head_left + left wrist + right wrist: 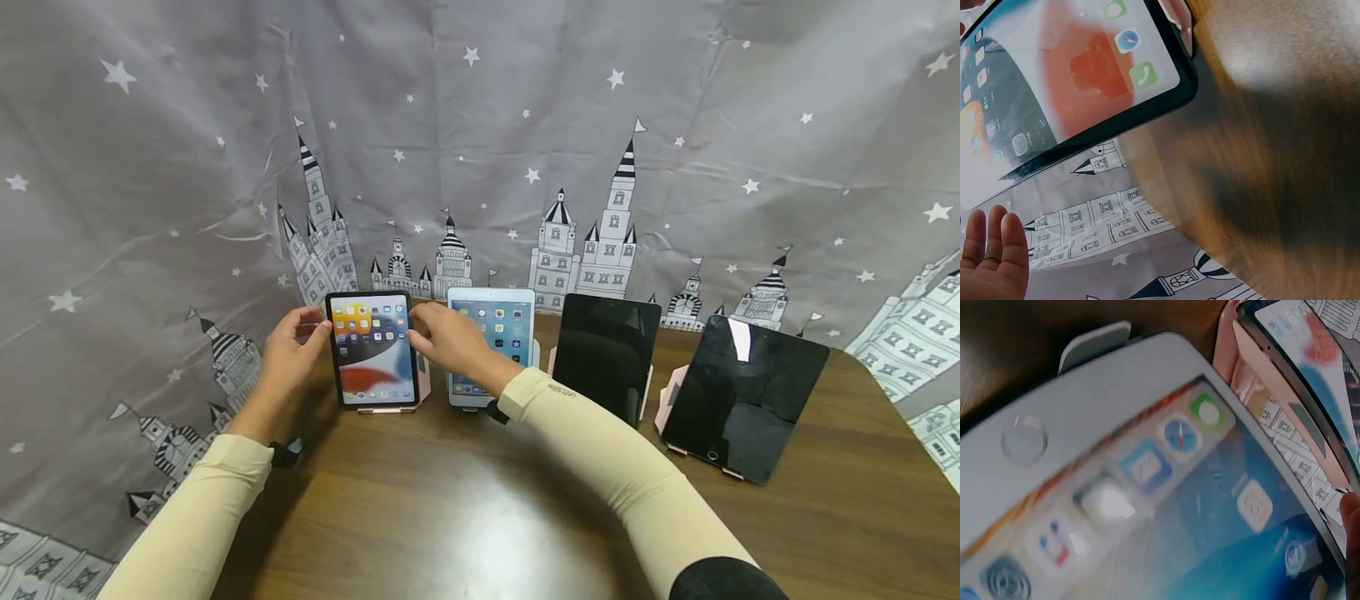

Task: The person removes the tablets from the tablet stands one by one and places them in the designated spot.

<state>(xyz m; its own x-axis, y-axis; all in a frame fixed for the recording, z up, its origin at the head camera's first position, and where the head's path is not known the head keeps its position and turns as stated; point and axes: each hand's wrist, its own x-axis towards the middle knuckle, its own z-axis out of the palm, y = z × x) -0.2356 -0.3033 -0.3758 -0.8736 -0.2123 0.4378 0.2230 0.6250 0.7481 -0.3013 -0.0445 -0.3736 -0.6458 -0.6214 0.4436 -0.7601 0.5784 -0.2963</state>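
Observation:
A black-framed tablet (377, 354) with a lit home screen leans on a pink stand (424, 379) at the left of the row. My left hand (295, 350) is beside its left edge, thumb tip right at the frame. In the left wrist view, several fingers (997, 244) of that hand extend near the tablet's edge, curled round nothing. Reaching across a white tablet (491, 298), my right hand (453, 337) has its fingertips at the black-framed tablet's right edge. The right wrist view shows only a fingertip of it (1352, 515) by that edge.
Two dark-screened tablets, one upright (606, 354) and one tilted (746, 400), stand on pink stands to the right. The brown wooden table (420, 500) extends in front. A grey curtain (465, 167) with printed castles and stars hangs directly behind the row.

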